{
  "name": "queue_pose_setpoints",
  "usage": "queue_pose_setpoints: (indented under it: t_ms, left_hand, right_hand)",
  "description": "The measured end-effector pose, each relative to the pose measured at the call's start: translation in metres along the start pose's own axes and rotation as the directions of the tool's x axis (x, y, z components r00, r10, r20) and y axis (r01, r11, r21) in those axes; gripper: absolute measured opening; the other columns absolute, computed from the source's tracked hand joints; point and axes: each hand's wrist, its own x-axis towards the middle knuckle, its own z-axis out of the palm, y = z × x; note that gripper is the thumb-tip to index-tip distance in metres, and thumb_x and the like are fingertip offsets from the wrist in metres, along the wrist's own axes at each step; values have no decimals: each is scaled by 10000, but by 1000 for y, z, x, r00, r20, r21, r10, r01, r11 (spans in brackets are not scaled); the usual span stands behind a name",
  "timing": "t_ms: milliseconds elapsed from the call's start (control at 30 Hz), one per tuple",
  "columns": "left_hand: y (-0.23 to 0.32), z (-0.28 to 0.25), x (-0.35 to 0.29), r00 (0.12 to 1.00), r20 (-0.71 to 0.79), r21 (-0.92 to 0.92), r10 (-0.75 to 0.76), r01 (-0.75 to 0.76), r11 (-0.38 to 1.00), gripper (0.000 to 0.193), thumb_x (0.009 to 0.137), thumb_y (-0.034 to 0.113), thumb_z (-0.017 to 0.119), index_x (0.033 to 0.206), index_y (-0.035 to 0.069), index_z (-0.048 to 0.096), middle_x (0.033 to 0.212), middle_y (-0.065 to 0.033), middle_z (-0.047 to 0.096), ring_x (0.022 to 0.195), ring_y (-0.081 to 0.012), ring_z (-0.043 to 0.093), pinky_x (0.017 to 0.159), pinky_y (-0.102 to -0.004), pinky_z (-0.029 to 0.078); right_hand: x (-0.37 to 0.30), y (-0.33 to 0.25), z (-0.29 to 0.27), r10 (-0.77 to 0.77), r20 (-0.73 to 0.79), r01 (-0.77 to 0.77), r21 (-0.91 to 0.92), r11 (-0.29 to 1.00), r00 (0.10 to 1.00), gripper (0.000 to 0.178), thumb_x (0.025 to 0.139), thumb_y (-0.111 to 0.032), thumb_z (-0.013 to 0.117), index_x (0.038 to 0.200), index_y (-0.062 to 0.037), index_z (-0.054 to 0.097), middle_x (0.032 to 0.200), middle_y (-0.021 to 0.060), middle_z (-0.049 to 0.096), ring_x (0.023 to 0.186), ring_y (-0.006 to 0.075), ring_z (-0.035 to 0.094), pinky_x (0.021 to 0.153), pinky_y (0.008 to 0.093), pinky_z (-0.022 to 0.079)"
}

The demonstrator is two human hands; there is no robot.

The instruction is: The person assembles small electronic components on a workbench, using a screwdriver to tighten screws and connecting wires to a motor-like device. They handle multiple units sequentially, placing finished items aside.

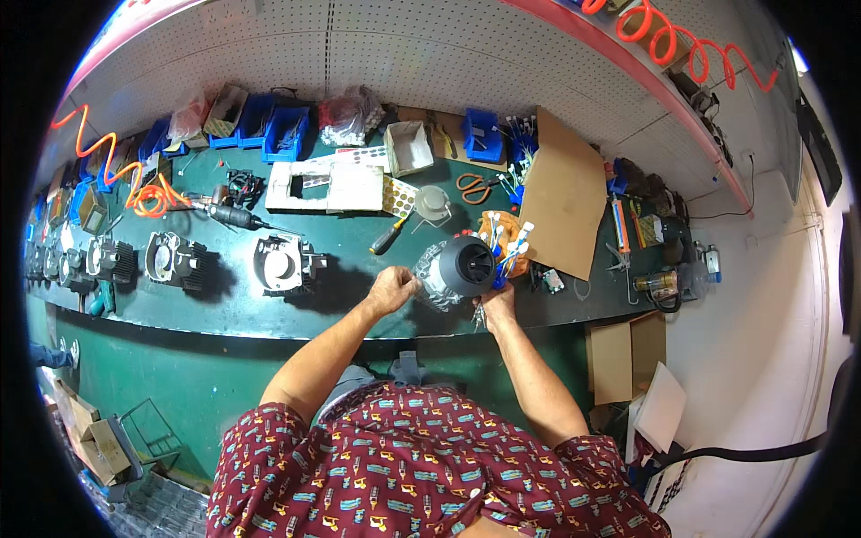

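Observation:
A dark grey round housing (470, 266) with an open, ribbed middle stands at the bench's front edge, straight ahead of me. Clear plastic wrap (432, 285) crumples round its left side. My left hand (393, 289) is closed, its fingertips pinching the edge of that wrap. To the right of the housing, my right hand (499, 307) is closed round a bundle of wires (516, 254) with white and blue connectors; thin bare ends hang below its fingers. The housing partly hides these fingers. An orange cloth (496, 228) lies just behind the wires.
Several grey motor housings (283, 264) line the bench to the left. A screwdriver (389, 237), a round metal piece (432, 204), scissors (475, 187) and a white foam block (325, 186) lie beyond my hands. A large cardboard sheet (562, 193) leans at right; blue bins (285, 134) stand behind.

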Motion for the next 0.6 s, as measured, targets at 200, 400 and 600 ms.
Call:
queue_pose_setpoints:
  t_ms: [200,400,600]
  left_hand:
    - [-30,4,11,929,366,-620,-52,285,731,263,998,298,627,868,70,629,678,20,542,599,-97,467,566,-266,391]
    - [-27,-9,19,971,228,-316,65,11,949,230,922,222,696,803,34,636,684,-6,580,619,-124,509,587,-300,441]
    - [3,7,-9,909,-73,642,411,-272,717,165,845,191,661,850,28,684,817,-174,702,793,-393,669,710,-411,525]
  right_hand:
    - [-1,-1,2,-42,19,42,-5,999,999,496,853,56,666,1227,-157,420,928,32,639,637,141,618,417,264,472]
    - [0,0,1,-16,26,15,51,999,1000,447,855,40,677,1205,-155,478,909,23,647,630,130,615,418,260,471]
    - [-2,4,1,-38,16,38,50,998,999,388,868,26,677,1175,-143,513,892,11,649,621,129,610,437,265,477]
